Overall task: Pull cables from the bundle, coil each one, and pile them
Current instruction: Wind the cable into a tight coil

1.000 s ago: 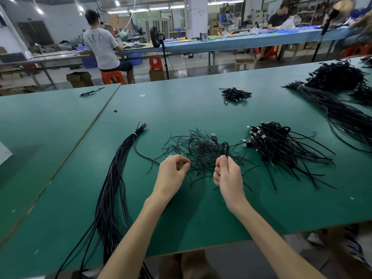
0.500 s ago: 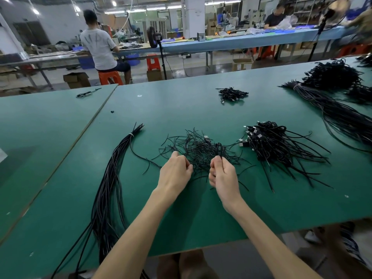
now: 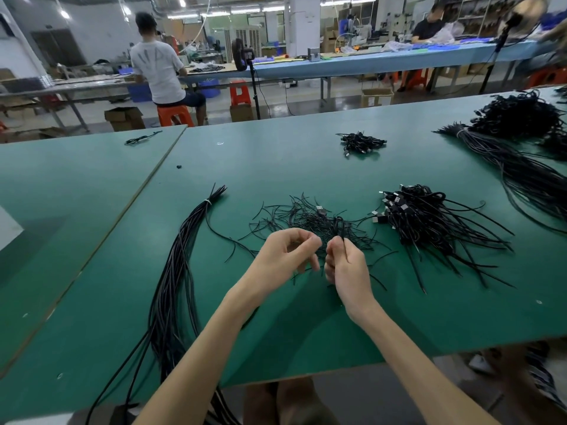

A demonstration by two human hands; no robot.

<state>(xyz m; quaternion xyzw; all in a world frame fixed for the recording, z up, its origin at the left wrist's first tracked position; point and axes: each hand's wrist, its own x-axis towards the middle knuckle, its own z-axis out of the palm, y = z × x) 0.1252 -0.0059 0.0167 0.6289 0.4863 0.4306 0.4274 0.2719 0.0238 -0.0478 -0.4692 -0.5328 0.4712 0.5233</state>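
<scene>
Cable (image 3: 339, 227), thin and black, stands as a narrow folded loop out of the top of the right hand (image 3: 348, 268), whose fingers are curled round the gathered strands just above the table (image 3: 276, 154). The left hand (image 3: 285, 253) sits just beside it with fingers curled and thumb meeting forefinger; whether it pinches a strand is too fine to tell. Judging by how the loop bends, the cable is light, limp and somewhat springy, so a coil would likely flop open unless gripped across all its turns at the middle rather than by one end. The jacket looks smooth, so a firm pinch probably serves better than a loose cradle. Behind the hands lies a scatter of finer black ties (image 3: 294, 216), light enough to snag and drag along. The uncoiled bundle (image 3: 176, 271) runs along the left and off the near edge, banded near its far tip; a single cable is best drawn from that free end. The pile (image 3: 429, 222) of coiled ones lies to the right, plugs facing left.
</scene>
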